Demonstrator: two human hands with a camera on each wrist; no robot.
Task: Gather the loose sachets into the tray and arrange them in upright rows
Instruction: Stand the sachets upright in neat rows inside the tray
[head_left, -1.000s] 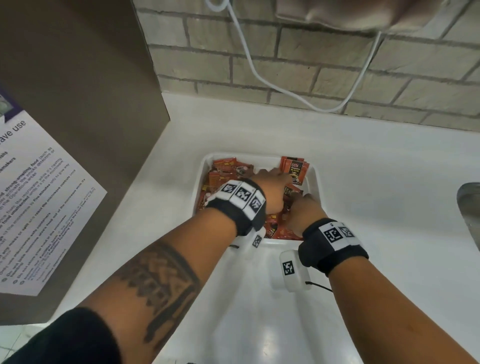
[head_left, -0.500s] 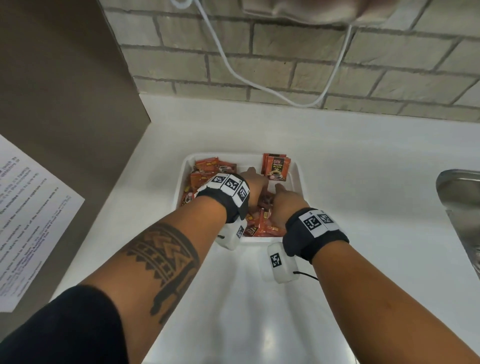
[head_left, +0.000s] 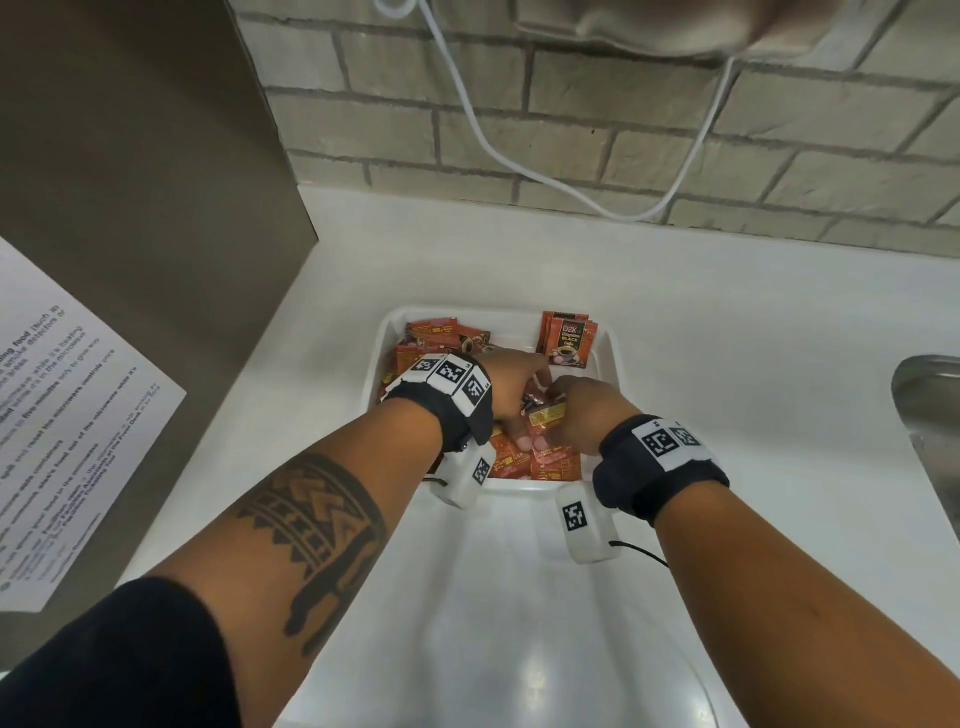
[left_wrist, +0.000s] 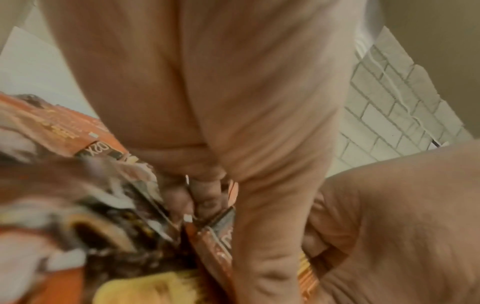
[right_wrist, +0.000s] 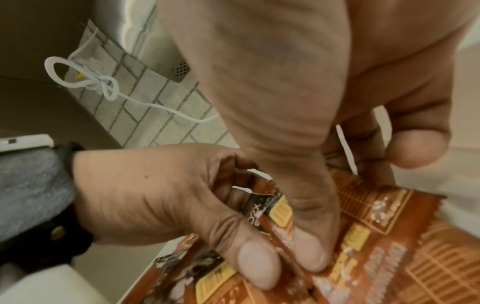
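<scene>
A white tray on the counter holds several orange coffee sachets. A few sachets stand upright against its far right wall, and others lie loose at the far left. Both hands are inside the tray, side by side over the near pile. My left hand curls its fingers and thumb round a small bunch of sachets. My right hand pinches the same bunch from the right, thumbs touching. In the left wrist view, sachet edges sit between the fingers.
A brown cabinet side with a printed notice stands at the left. A brick wall with a hanging white cable is behind the tray. A metal sink edge lies at the right. White counter spreads in front.
Both hands have drawn back from the tray's far end toward its near side and come together on one bunch of sachets. The head view has shifted slightly.
</scene>
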